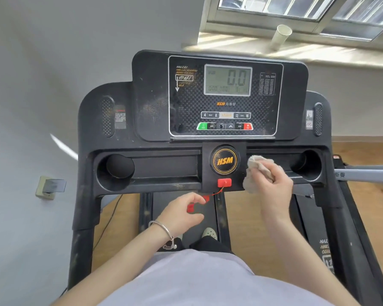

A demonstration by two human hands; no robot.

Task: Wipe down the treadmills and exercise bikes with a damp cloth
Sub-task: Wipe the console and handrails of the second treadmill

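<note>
Just right of the HSM badge, on the treadmill tray running left-right: holds cloth down with right hand, fingers clamped round it; pinches red clip aside in left hand.

The person wears a silver bangle, pale lilac top, dark trousers and, seemingly, perforated clogs.

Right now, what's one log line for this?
left grip: holds red clip | right grip: grips cloth at treadmill tray | display: reads 0.0
</note>
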